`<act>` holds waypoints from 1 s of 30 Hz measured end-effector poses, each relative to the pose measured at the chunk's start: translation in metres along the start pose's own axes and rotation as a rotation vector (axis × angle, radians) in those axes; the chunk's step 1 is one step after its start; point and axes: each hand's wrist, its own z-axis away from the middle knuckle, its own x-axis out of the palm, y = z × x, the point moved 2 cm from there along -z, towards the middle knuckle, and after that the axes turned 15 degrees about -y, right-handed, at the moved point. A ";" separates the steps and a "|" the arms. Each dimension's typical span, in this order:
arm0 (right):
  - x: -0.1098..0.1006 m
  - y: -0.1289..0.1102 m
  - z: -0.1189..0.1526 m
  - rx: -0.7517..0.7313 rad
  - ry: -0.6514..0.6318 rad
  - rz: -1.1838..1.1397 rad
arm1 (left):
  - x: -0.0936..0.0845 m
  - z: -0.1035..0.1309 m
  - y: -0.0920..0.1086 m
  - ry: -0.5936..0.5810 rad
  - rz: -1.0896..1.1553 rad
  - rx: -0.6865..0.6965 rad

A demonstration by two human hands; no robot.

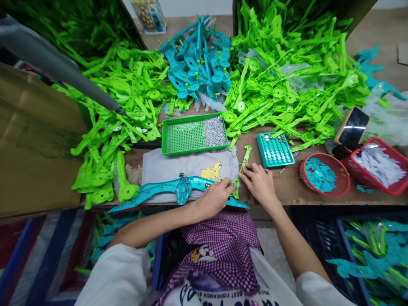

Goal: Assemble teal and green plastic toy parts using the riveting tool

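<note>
Head cam's got two bare hands in frame, and I'm counting from my end of the feed. They meet at one green strip near the close edge of the tabletop, just right of one cloth. Left hand: thumb and finger pinching the strip, as far as I can see. Right hand: fingers bent over its middle, but I can't tell if that grip is pressed together. The strip's two ends poke out, one above the hands, one below.

One blue bow lies partly on the cloth, running under the left hand. Behind that sits one green tray with metal bits at its right end. Also counting one teal tray, and two red baskets: a round basket of teal bits, a square basket of white ones. One phone leans behind them. At the back, two big green heaps flank one blue heap, way too tangled for me to count pieces.
</note>
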 end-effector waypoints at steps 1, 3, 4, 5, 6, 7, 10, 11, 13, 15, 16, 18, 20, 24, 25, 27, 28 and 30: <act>0.000 0.000 0.000 0.001 0.003 0.001 | 0.001 0.000 -0.003 0.014 0.036 -0.005; 0.001 0.000 0.001 0.004 0.011 0.004 | 0.001 0.000 -0.010 0.039 0.096 -0.005; 0.001 0.000 0.001 0.006 0.013 0.005 | 0.001 -0.001 -0.014 0.048 0.117 -0.002; 0.001 -0.001 0.001 0.008 0.013 0.006 | 0.001 -0.001 -0.018 0.055 0.130 0.002; 0.001 -0.001 0.001 0.009 0.012 0.009 | 0.001 0.000 -0.021 0.059 0.135 0.006; 0.001 -0.001 0.001 0.012 0.012 0.012 | 0.001 0.000 -0.024 0.059 0.134 0.007; 0.001 -0.002 0.001 0.021 0.010 0.026 | 0.001 0.005 -0.028 0.041 0.085 0.013; 0.001 -0.003 0.001 0.023 0.011 0.031 | 0.001 0.007 -0.028 0.039 0.058 0.012; 0.001 -0.003 0.001 0.024 0.015 0.037 | 0.002 0.010 -0.026 0.045 0.009 0.019; 0.001 -0.003 0.001 0.020 0.016 0.042 | 0.003 0.012 -0.022 0.067 -0.031 0.039; 0.001 -0.002 0.001 0.019 0.014 0.045 | 0.003 0.013 -0.021 0.074 -0.049 0.051; 0.001 -0.002 0.001 0.020 0.009 0.049 | 0.003 0.013 -0.018 0.080 -0.084 0.061; 0.001 -0.003 0.001 0.025 0.008 0.054 | 0.002 0.013 -0.017 0.067 -0.108 0.049; 0.000 -0.004 0.001 0.020 0.015 0.061 | 0.003 0.012 -0.016 0.021 -0.148 0.047; 0.000 -0.004 0.001 0.019 0.018 0.062 | 0.003 0.012 -0.016 0.011 -0.160 0.047; 0.001 -0.004 0.002 0.015 0.025 0.065 | 0.003 0.011 -0.015 -0.010 -0.176 0.033; 0.001 -0.003 0.002 0.013 0.030 0.067 | 0.002 0.010 -0.015 -0.023 -0.175 0.021; 0.001 -0.003 0.002 0.008 0.044 0.068 | 0.000 0.009 -0.015 -0.056 -0.161 0.002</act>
